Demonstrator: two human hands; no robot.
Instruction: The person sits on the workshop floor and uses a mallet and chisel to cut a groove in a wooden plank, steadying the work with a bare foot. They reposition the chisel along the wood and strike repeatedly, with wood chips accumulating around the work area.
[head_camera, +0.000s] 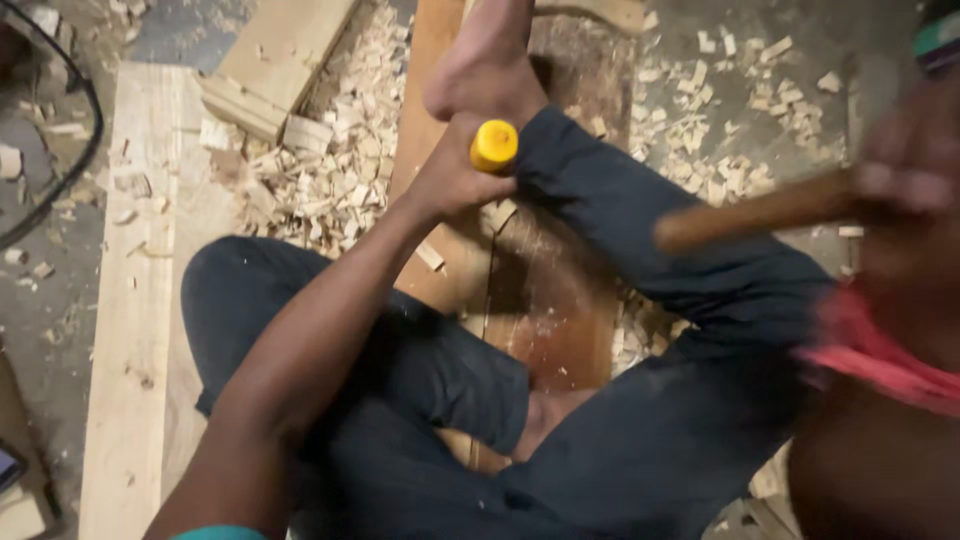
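Note:
My left hand (452, 178) is closed around a chisel with a yellow handle top (494, 146), held upright over a reddish-brown wooden plank (555, 300). My right hand (905, 165), blurred at the right edge, grips the brown wooden handle of a mallet (760, 212) raised above the plank. My bare foot (487, 62) rests on the plank just beyond the chisel. My legs in dark trousers (640, 250) bend around the plank. The chisel's blade is hidden by my hand.
Pale wood chips (330, 170) lie heaped left of the plank and scattered at the upper right (740, 170). A light plank (135, 300) runs along the left, another board (280, 60) lies at the top. A black cable (70, 170) curves at far left.

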